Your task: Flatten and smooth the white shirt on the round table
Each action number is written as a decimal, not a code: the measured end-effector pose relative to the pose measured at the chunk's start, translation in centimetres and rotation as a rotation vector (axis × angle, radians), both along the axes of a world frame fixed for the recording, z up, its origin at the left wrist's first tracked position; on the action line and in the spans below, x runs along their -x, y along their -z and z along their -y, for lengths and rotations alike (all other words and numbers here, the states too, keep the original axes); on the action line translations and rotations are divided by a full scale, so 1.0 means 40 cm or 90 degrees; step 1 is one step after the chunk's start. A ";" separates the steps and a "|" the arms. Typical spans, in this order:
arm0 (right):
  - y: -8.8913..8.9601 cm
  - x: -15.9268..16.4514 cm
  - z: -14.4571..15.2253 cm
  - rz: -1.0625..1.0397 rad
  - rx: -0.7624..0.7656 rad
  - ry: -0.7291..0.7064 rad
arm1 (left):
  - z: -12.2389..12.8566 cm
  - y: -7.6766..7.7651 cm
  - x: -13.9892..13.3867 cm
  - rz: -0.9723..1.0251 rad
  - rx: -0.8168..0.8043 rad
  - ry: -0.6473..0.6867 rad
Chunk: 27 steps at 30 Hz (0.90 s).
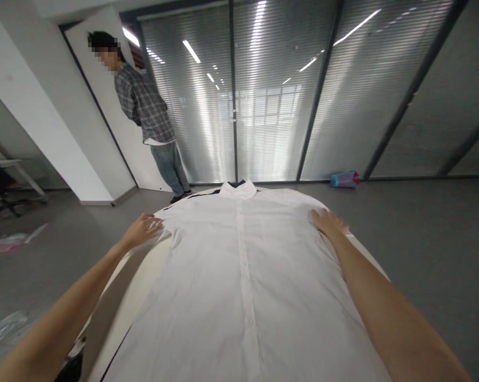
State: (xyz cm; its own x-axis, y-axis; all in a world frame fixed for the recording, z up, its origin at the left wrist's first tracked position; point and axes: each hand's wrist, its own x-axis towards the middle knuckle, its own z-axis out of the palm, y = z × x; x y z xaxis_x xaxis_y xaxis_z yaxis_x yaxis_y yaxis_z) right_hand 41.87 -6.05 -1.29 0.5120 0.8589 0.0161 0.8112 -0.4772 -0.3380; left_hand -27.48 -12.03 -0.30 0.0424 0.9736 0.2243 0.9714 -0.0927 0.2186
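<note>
A white button-up shirt (207, 265) lies spread front side up, its collar (239, 190) at the far end and the button strip running down the middle. Beneath it a pale surface (144, 281) shows along the left side. My left hand (144, 229) rests on the shirt at the left sleeve, fingers apart over the cloth. On the opposite side, my right hand (331, 220) lies on the shirt near the right sleeve, with its fingers stretched out. Both arms reach forward along the shirt's sides. Dark edges of something under the shirt peek out near the collar and left shoulder.
A person (144, 106) in a plaid shirt stands by the door at the back left. A blue and red bin-like object (345, 180) lies by the glass wall (263, 95). Clear plastic (8, 326) is on the floor at left, near an office chair (0, 183).
</note>
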 end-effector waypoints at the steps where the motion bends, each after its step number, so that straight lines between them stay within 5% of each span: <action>1: 0.002 -0.001 -0.002 0.002 0.000 -0.001 | 0.025 -0.004 0.025 0.020 0.017 0.025; 7: -0.002 0.001 -0.001 -0.005 -0.011 -0.013 | 0.119 -0.025 0.125 0.096 0.066 -0.038; 15: -0.006 0.000 -0.005 -0.022 0.002 -0.009 | 0.199 -0.005 0.122 0.341 0.166 -0.271; 18: -0.001 -0.002 -0.007 -0.020 -0.014 -0.007 | 0.216 0.017 0.110 0.416 0.225 -0.271; 27: -0.010 0.003 0.003 -0.001 0.019 -0.010 | 0.132 -0.014 0.110 0.186 0.026 -0.382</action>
State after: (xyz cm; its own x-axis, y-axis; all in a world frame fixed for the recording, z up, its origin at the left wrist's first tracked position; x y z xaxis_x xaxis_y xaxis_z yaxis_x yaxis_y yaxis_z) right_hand 41.75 -6.16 -0.90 0.4984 0.8669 -0.0105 0.8180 -0.4742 -0.3255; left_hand -31.89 -17.32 0.25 -0.5665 0.8170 0.1072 0.7520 0.4594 0.4727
